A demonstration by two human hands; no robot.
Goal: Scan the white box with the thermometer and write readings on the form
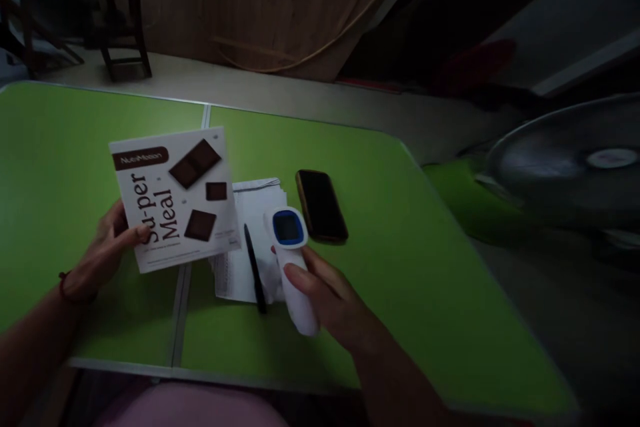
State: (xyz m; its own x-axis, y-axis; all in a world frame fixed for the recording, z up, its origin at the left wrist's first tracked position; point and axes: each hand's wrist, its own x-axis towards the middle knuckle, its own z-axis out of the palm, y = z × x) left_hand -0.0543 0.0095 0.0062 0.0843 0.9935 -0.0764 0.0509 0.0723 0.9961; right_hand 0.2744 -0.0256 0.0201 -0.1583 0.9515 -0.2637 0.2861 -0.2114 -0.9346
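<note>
My left hand (117, 235) is closed on the lower left corner of a white box (175, 200) printed "Su-per Meal" with pictures of brown chocolate pieces. The box is held up over the table, its front facing me. In my right hand (325, 287) is a white infrared thermometer (297, 287), gripped by its handle, its blue-framed screen dark and turned toward me. Below and between the two lies a white notepad (257, 213), partly hidden by the box and the thermometer. A black pen (255, 267) rests across the notepad, its lower end reaching past the pad's edge.
A dark-screened phone (323, 207) lies on the green folding table (400, 293), right of the notepad. A metal seam (180, 320) crosses the tabletop. Beyond the right edge is a large fan (575, 160). Behind the table stand a wooden chair (123, 33) and wooden panels (280, 7).
</note>
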